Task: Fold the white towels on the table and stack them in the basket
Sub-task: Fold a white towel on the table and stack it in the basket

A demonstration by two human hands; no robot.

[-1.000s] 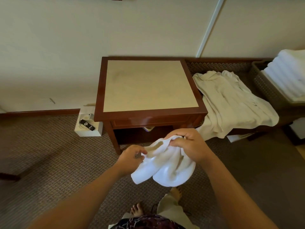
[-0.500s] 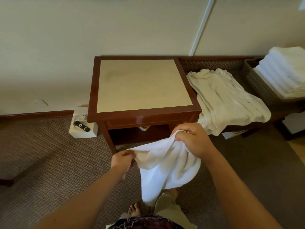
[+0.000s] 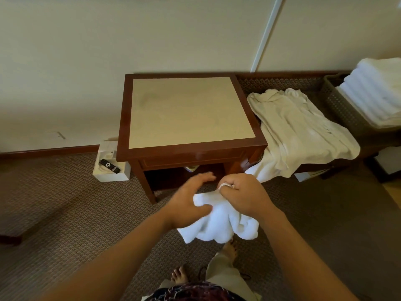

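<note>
We are holding one small white towel (image 3: pixel 219 222) in mid-air at lower centre of the frame, in front of the wooden table (image 3: pixel 191 148) and above the carpet. Our right hand (image 3: pixel 243 196) is clenched around a bunched corner of it, while our left hand (image 3: pixel 191 203) lies against the cloth with fingers spread and mostly straight; the hand is a little blurred, so we cannot say whether the thumb is pinching the fabric or merely touching it. This towel hangs crumpled, with no fold in it yet, so we judge its folding has barely begun. At the far right edge the woven basket (image 3: pixel 338 105) already holds a stack of folded towels (image 3: pixel 377 90); we count roughly five layers, though the frame cuts the pile off. Between table and basket, one larger cream cloth (image 3: pixel 299 131) lies spread and unfolded over a low bench, and would likely be next. The tabletop itself carries no towel. So: one towel in hand, one cloth waiting, one basket partly filled.
</note>
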